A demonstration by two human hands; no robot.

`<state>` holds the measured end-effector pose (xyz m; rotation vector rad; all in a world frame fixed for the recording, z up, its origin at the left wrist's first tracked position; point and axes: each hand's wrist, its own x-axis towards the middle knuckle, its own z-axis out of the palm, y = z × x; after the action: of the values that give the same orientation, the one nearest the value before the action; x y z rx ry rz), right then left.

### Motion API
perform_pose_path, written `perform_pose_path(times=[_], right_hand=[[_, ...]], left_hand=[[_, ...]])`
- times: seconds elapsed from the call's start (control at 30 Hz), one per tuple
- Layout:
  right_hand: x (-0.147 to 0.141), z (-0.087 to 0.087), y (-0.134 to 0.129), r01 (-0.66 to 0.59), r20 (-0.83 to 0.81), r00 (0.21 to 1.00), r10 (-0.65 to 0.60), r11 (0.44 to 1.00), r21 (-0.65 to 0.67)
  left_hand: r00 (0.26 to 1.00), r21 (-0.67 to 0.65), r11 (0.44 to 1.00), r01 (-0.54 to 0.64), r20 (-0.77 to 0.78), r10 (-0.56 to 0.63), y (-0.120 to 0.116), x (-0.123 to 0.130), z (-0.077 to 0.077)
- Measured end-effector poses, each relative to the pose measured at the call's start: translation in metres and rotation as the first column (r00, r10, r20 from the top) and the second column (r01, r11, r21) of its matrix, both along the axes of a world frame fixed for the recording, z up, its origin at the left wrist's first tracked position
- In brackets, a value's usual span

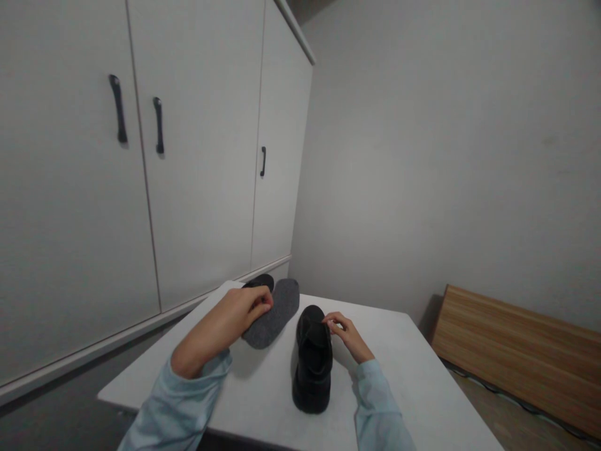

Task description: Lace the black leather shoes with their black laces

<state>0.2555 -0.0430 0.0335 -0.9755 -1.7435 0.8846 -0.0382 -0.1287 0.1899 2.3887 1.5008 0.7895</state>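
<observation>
My left hand (256, 308) is closed on the edge of a grey insole (277, 316), which is held slanted over the left part of the table. Behind that hand lies a black shoe (260, 281), mostly hidden by the hand and the insole. A second black shoe (312, 382) stands upright on the table, its toe pointing away from me and its opening facing up. My right hand (340, 327) is at the right side of this shoe, with thumb and fingertips pinched on its tongue or upper edge; exactly which part I cannot tell.
Both shoes are on a white table (399, 376). A white cabinet (206, 156) with dark handles rises along the left and behind. At the right, a wooden board (511, 357) leans near the grey wall (436, 156), with a cable (493, 389) along its lower edge.
</observation>
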Motion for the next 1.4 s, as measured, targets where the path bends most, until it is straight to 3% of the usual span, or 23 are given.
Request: perform_pose_path(times=[0.13,0.37,0.47,0.57,0.7,0.87,0.97,1.07,1.2,1.27,1.33,1.4], right_hand=[[0.002,-0.003,0.002,0.0,-0.005,1.0,-0.001,1.0,-0.012],[0.001,-0.005,0.003,0.01,-0.011,1.0,-0.01,1.0,-0.013],[0.0,-0.003,0.002,0.006,-0.014,1.0,-0.007,1.0,-0.017],[-0.001,-0.003,0.001,0.006,-0.011,1.0,-0.006,1.0,-0.013],[0.0,-0.004,0.001,0.026,0.005,1.0,-0.026,1.0,-0.003],[0.0,-0.004,0.001,0.034,0.006,0.999,-0.034,0.999,0.004],[-0.001,-0.004,0.003,0.033,0.004,0.999,-0.033,0.999,0.003],[-0.001,-0.005,0.004,0.033,0.009,0.999,-0.033,0.999,-0.001],[-0.001,-0.006,0.005,0.034,0.018,0.999,-0.034,0.999,0.01],[-0.001,-0.006,0.005,0.035,0.025,0.999,-0.035,0.999,0.014],[-0.002,-0.005,0.005,0.043,0.031,0.999,-0.043,0.999,0.015],[-0.003,-0.004,0.004,0.058,0.034,0.998,-0.059,0.998,0.021]], left_hand=[[0.981,0.056,0.988,-0.141,0.144,0.132,0.039,0.016,-0.039],[0.929,0.017,0.959,-0.283,0.254,0.27,0.106,0.021,-0.143],[0.929,-0.001,0.948,-0.319,0.197,0.313,0.118,0.015,-0.178],[0.933,-0.043,0.932,-0.361,-0.001,0.361,0.122,0.013,-0.197],[0.871,0.008,0.903,-0.43,-0.259,0.417,0.118,0.015,-0.201],[0.823,0.082,0.9,-0.429,-0.375,0.427,0.11,0.019,-0.195],[0.799,0.142,0.883,-0.447,-0.38,0.466,0.102,0.024,-0.184],[0.813,0.233,0.875,-0.425,-0.328,0.482,0.084,0.033,-0.161],[0.946,0.217,0.959,-0.18,-0.228,0.229,0.041,0.056,-0.122],[0.982,0.194,0.981,-0.023,-0.179,0.059,0.017,0.071,-0.113],[0.986,0.163,0.983,0.08,-0.159,-0.054,-0.004,0.086,-0.114],[0.978,0.105,0.989,0.102,-0.192,-0.081,-0.018,0.102,-0.126]])
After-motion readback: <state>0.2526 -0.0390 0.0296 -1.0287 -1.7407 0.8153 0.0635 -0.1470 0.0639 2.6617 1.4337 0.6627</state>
